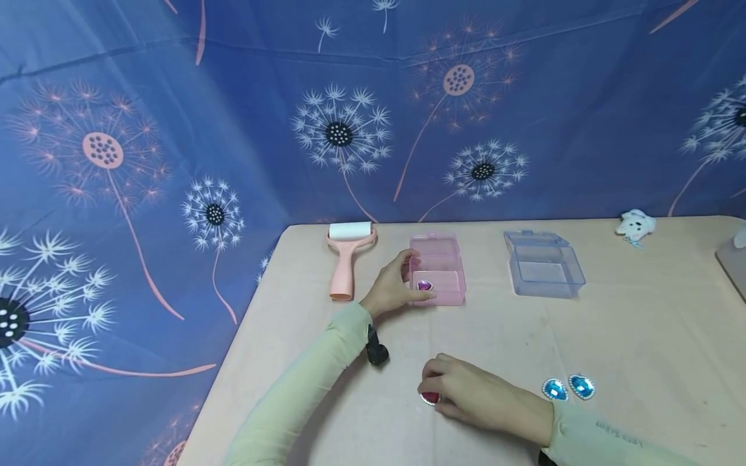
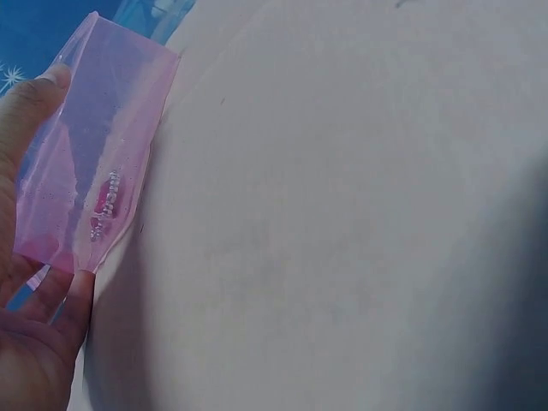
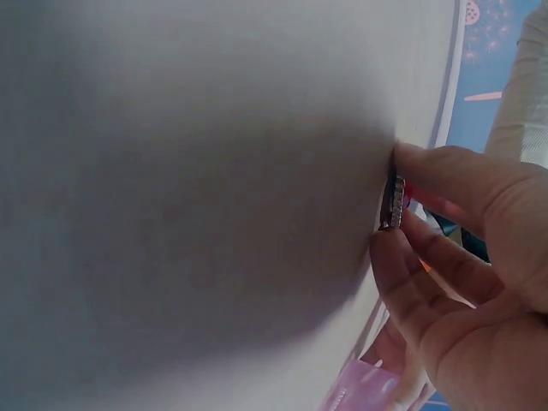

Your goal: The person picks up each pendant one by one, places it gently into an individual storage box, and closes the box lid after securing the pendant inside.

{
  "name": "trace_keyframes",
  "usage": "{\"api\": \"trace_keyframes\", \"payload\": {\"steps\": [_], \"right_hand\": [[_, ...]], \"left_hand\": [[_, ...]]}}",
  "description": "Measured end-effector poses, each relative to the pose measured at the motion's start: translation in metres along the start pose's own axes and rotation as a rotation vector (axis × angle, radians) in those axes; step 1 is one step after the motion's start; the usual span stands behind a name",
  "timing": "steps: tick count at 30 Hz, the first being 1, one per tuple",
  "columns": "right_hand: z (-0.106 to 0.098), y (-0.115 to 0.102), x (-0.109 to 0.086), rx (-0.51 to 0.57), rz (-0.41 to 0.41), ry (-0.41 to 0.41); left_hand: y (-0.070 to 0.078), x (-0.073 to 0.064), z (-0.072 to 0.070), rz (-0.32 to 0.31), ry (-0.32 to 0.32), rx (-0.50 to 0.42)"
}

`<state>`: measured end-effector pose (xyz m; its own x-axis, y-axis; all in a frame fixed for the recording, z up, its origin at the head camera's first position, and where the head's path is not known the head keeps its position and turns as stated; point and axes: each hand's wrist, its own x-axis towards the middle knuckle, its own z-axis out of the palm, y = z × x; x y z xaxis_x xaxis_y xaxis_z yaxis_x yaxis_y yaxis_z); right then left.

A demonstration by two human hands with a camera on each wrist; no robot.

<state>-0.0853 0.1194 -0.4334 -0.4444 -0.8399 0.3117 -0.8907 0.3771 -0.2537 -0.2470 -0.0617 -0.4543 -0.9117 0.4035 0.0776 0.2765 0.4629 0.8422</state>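
Observation:
On the left, my left hand (image 1: 387,291) grips a pink see-through plastic box (image 1: 450,298), thumb along the near edge and fingers at its left side. The box's lid is raised at the back. Inside sits a purple-pink gem (image 1: 424,285) with a beaded silver rim, also visible through the box wall (image 2: 103,86) in the left wrist view. Nearer the front, my right hand (image 1: 480,393) pinches a red gem (image 1: 430,397) with a silver rim between thumb and fingers. The right wrist view shows that gem (image 3: 397,204) edge-on, at the tabletop.
Two blue gems (image 1: 555,389) lie beside the right sleeve. A clear bluish box (image 1: 548,289), lid raised, stands right of the pink one. A pink-handled lint roller (image 1: 344,268) lies at the left. Farther right are a small white toy (image 1: 636,225) and a grey object (image 1: 735,262).

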Motion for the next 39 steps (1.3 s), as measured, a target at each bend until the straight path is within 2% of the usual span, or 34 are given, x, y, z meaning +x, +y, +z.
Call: {"api": "trace_keyframes", "payload": {"steps": [6,14,19,25,33,39], "right_hand": [[0.002,-0.001,0.000,0.009,-0.016,0.034],[0.002,-0.002,-0.001,-0.009,-0.020,0.016],[-0.002,-0.001,-0.003,0.037,-0.026,0.068],[-0.021,0.005,0.000,0.022,-0.028,0.170],[-0.053,0.019,0.011,0.003,0.035,0.272],[-0.067,0.038,0.022,-0.016,0.077,0.339]], "left_hand": [[0.000,-0.001,0.000,0.004,0.005,-0.004],[-0.003,0.000,-0.001,-0.003,0.008,0.000],[-0.003,0.000,-0.001,-0.002,0.007,-0.020],[-0.001,-0.001,-0.001,0.000,0.009,-0.026],[-0.002,0.000,-0.001,0.001,0.010,-0.022],[-0.002,0.001,0.000,0.011,0.003,0.001]]}}
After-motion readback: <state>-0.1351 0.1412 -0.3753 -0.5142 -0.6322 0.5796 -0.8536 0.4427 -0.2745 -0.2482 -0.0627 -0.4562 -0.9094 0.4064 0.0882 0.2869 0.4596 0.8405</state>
